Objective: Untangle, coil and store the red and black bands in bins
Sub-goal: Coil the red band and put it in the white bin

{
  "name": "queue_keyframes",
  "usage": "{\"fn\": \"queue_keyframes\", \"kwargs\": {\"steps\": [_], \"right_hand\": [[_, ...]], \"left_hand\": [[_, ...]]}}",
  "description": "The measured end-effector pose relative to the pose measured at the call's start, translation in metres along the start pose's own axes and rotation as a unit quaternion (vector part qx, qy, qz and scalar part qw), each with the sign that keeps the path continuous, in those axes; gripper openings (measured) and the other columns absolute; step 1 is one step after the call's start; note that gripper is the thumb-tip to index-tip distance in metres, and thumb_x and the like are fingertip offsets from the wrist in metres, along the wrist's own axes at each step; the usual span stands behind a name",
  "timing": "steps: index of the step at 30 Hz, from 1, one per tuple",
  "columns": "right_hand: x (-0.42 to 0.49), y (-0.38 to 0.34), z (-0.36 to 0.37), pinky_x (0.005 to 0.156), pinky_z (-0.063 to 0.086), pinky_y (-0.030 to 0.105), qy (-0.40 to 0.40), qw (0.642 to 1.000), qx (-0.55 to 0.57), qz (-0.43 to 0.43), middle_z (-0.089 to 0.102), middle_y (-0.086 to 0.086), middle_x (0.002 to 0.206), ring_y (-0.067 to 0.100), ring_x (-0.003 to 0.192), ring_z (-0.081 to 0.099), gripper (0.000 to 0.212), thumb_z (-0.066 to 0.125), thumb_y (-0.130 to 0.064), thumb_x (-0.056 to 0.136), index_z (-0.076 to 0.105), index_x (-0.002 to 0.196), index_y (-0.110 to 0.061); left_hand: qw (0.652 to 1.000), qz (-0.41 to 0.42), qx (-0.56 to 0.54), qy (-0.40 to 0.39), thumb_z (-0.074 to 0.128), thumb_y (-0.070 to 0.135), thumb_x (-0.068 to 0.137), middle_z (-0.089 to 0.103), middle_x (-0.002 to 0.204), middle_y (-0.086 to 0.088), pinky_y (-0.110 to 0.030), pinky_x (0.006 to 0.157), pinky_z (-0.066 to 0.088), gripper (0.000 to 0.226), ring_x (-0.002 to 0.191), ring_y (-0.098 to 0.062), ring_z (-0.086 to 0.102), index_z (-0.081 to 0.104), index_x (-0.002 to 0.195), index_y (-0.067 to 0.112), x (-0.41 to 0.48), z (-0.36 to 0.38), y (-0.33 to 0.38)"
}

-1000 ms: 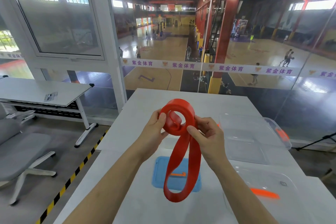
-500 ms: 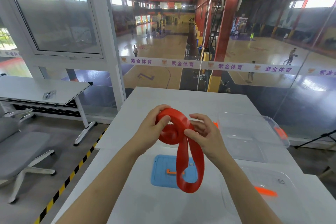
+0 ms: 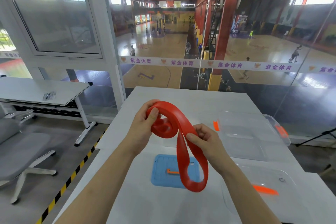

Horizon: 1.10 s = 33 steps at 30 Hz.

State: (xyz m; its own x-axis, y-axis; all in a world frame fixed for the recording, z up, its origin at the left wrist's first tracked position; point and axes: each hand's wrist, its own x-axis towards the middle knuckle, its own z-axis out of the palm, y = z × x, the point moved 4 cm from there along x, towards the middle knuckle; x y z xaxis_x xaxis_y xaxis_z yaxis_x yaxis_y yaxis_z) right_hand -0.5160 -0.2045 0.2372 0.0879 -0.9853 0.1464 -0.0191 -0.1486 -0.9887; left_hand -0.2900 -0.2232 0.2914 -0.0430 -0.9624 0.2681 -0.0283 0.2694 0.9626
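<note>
1. Band, red and flat, is held in the air above the white table, in front of the person's chest, touching no surface.
2. Its upper part is wound into a coil at the left hand; the thumb presses on the coil's near face and the other fingers curl round its far edge, so this hand is closed on the coil.
3. From the coil the band arcs up and over to the right hand, where thumb and forefinger pinch the strip and the remaining fingers are curled in.
4. Below that pinch the rest of the band hangs as a loose loop, its lowest bend over the near right corner of the blue lid; whether the loop touches the lid cannot be told.
5. The blue lid lies flat on the table, with an orange clasp at its middle.
6. A clear bin with orange latches stands on the table to the right, well apart from the band.
7. A second clear bin sits nearer, at the right edge, with an orange piece on it.
8. The black band is not seen.
</note>
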Motion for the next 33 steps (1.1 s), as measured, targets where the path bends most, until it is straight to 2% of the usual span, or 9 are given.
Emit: {"fn": "queue_keyframes", "kwargs": {"steps": [6,10,13,17,20,23,28,31,33], "right_hand": [[0.002,0.01,-0.001,0.093,0.062,0.042,-0.051,0.997,-0.049,0.016,0.079,0.007,0.105,0.029,0.1,0.077,0.017,0.07,-0.017,0.1,0.07,0.116,-0.021],[-0.001,0.032,-0.001,0.088,0.06,0.036,-0.051,0.984,-0.168,0.025,0.076,-0.009,0.1,0.014,0.092,0.072,0.01,0.069,-0.023,0.098,0.072,0.105,-0.031],[-0.006,0.042,0.004,0.081,0.064,0.03,-0.057,0.984,-0.151,0.07,0.074,0.0,0.101,0.024,0.093,0.075,0.011,0.071,-0.029,0.098,0.073,0.109,-0.029],[-0.006,0.054,0.011,0.078,0.064,0.023,-0.053,0.981,-0.155,0.108,0.078,0.0,0.098,0.018,0.089,0.078,0.006,0.07,-0.026,0.099,0.074,0.104,-0.024],[-0.005,0.056,0.005,0.071,0.059,0.018,-0.008,0.983,-0.145,0.112,0.08,0.001,0.086,0.013,0.08,0.076,0.013,0.068,-0.021,0.1,0.079,0.093,-0.017],[-0.001,0.06,0.002,0.072,0.056,0.024,0.019,0.977,-0.185,0.106,0.074,-0.005,0.074,0.007,0.068,0.067,0.015,0.069,-0.019,0.095,0.078,0.083,-0.019],[0.002,0.066,0.011,0.075,0.057,0.018,0.031,0.976,-0.199,0.087,0.079,-0.017,0.088,-0.001,0.082,0.074,0.01,0.075,-0.023,0.092,0.076,0.095,-0.033],[0.003,0.075,0.011,0.079,0.062,0.026,0.064,0.97,-0.209,0.109,0.078,-0.012,0.086,0.009,0.084,0.076,0.015,0.065,-0.024,0.099,0.072,0.09,-0.034],[0.002,0.079,0.009,0.074,0.065,0.028,0.094,0.979,-0.112,0.145,0.08,-0.001,0.087,0.021,0.087,0.079,0.018,0.06,-0.017,0.103,0.073,0.092,-0.025]], "left_hand": [[0.994,0.001,-0.097,0.044,0.06,0.058,0.089,0.067,0.129,-0.01,-0.063,0.109,0.046,0.057,0.126,-0.032,0.061,0.059,0.135,0.025,-0.002,0.001,0.005],[0.983,-0.003,-0.166,0.075,0.059,0.049,0.093,0.067,0.114,-0.009,-0.07,0.109,0.041,0.051,0.112,-0.032,0.059,0.06,0.133,0.018,0.005,-0.006,0.006],[0.979,-0.003,-0.179,0.093,0.053,0.042,0.099,0.066,0.11,-0.006,-0.067,0.111,0.042,0.045,0.108,-0.028,0.059,0.059,0.134,0.016,0.008,-0.009,0.006],[0.972,-0.021,-0.2,0.12,0.043,0.03,0.109,0.06,0.116,-0.013,-0.064,0.11,0.044,0.043,0.107,-0.027,0.056,0.05,0.143,0.006,0.01,-0.014,-0.004],[0.958,-0.023,-0.252,0.133,0.049,0.034,0.104,0.06,0.11,-0.012,-0.068,0.112,0.039,0.05,0.105,-0.027,0.054,0.049,0.144,0.004,0.009,-0.017,-0.01],[0.947,-0.017,-0.29,0.137,0.054,0.038,0.098,0.059,0.104,-0.009,-0.071,0.113,0.036,0.058,0.107,-0.031,0.051,0.047,0.145,0.004,0.01,-0.018,-0.014],[0.936,-0.008,-0.327,0.127,0.052,0.041,0.096,0.061,0.093,-0.005,-0.065,0.111,0.042,0.053,0.096,-0.024,0.059,0.053,0.138,0.008,0.013,-0.011,-0.017],[0.938,-0.002,-0.324,0.123,0.051,0.041,0.097,0.062,0.093,-0.005,-0.062,0.108,0.045,0.053,0.098,-0.025,0.06,0.052,0.138,0.007,0.014,-0.009,-0.017],[0.939,-0.005,-0.319,0.126,0.053,0.042,0.096,0.062,0.095,-0.005,-0.06,0.107,0.047,0.062,0.101,-0.026,0.059,0.048,0.145,0.006,0.016,-0.012,-0.018]]}}
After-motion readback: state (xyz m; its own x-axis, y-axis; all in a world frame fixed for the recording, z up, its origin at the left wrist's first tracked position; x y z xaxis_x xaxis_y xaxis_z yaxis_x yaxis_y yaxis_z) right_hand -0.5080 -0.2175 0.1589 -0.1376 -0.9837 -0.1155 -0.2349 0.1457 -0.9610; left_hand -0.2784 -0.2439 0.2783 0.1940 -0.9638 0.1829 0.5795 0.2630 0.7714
